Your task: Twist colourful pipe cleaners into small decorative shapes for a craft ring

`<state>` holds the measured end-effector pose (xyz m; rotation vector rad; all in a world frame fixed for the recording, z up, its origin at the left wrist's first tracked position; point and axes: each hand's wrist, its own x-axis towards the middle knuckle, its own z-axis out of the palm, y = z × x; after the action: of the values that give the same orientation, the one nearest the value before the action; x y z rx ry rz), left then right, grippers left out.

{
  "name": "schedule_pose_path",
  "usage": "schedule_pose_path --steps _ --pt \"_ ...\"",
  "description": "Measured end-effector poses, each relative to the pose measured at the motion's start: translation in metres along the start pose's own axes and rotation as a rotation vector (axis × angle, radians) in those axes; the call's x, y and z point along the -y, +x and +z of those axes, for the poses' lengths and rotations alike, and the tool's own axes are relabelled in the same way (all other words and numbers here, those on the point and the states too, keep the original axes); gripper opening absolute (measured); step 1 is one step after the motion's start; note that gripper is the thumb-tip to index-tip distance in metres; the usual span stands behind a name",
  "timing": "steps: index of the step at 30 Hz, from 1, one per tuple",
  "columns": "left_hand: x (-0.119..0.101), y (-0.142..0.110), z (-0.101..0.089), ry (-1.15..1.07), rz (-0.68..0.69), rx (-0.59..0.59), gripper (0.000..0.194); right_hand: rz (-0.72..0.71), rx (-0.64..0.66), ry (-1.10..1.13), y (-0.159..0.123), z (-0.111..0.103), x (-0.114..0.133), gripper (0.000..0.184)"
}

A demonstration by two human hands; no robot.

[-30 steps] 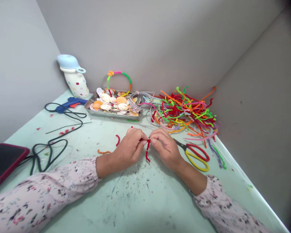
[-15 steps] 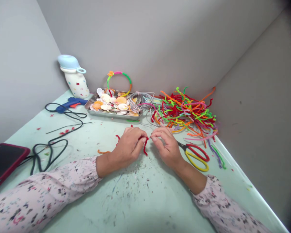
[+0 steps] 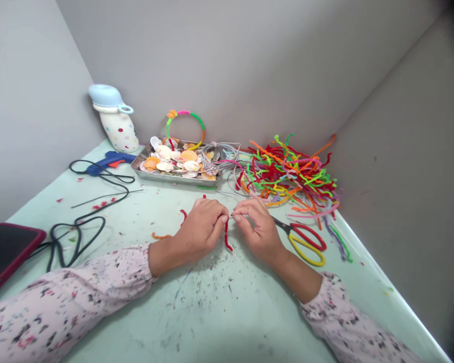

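Red fuzzy strip [image 3: 227,236] hangs above counter [image 3: 212,315], top pinched by fingers of left hand [image 3: 200,227]. Right hand [image 3: 260,232] seemingly pinches thin pale wire [image 3: 230,217]. Loosened left pinch could drop strip; hasty tug could pull wire loose. Scissors [image 3: 286,228] lie near.

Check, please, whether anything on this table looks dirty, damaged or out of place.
Dark smudges soil the tabletop in the foreground. Small red scraps lie scattered beside the black cable, like stray trimmings.

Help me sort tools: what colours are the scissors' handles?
One red handle, one yellow handle, best seen in the head view.
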<state>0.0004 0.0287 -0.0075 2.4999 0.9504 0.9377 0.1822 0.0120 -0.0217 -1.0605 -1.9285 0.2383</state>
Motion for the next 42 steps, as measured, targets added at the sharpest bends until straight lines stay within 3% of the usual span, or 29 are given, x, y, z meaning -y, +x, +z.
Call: schedule_pose_path --steps 7,20,29,42 --pt "-0.0002 0.0000 -0.0022 -0.037 -0.015 -0.007 0.023 -0.024 -0.022 -0.016 0.0003 0.0001 0.0003 0.010" --pt "-0.0017 -0.0019 -0.0037 -0.134 -0.098 -0.143 0.010 -0.058 -0.085 -0.049 -0.0002 0.0003 0.0010 0.018" --pt "-0.0036 -0.0065 0.0000 -0.231 -0.060 -0.079 0.010 -0.109 -0.067 -0.077 0.0001 0.0026 -0.0024 0.017" --pt "-0.0042 -0.0061 -0.0016 -0.249 -0.051 -0.077 0.010 -0.154 -0.060 -0.062 0.0005 0.0013 -0.0033 0.010"
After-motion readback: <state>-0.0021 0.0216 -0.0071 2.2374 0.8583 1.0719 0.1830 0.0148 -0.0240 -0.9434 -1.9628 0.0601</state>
